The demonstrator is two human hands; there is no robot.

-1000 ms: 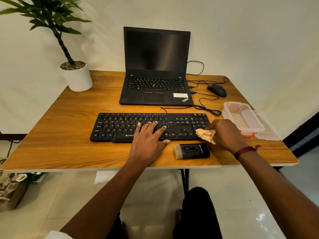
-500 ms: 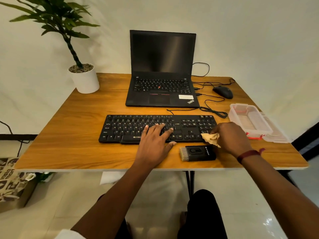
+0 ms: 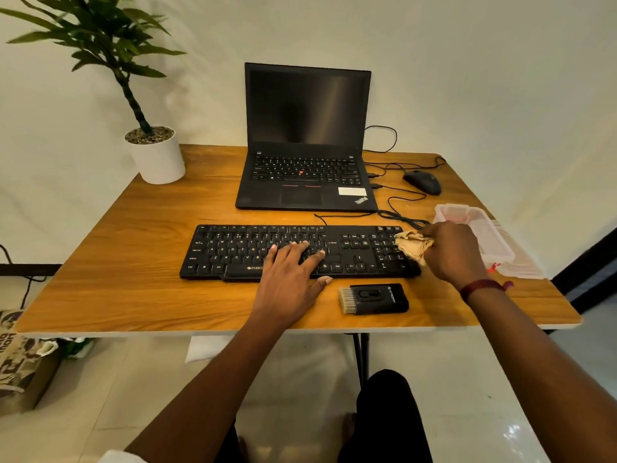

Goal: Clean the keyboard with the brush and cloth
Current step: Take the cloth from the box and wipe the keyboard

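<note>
A black keyboard [image 3: 253, 248] lies across the middle of the wooden table [image 3: 133, 262]. My left hand [image 3: 290, 279] rests flat on its right-centre keys, fingers straight and spread. My right hand [image 3: 454, 252] grips a crumpled tan cloth [image 3: 414, 245] and holds it against the number pad at the keyboard's right end. A black brush [image 3: 374, 299] with pale bristles on its left end lies on the table just in front of the keyboard, between my two hands, touched by neither.
An open black laptop [image 3: 305, 168] stands behind the keyboard. A black mouse [image 3: 422, 182] and loose cables lie at the back right. A clear plastic container [image 3: 474, 228] sits right of my right hand. A potted plant [image 3: 155, 155] occupies the back left corner.
My right hand has carried the cloth from the keyboard's front right corner up onto the number pad. The left hand has stayed on the keys. The brush has not moved.
</note>
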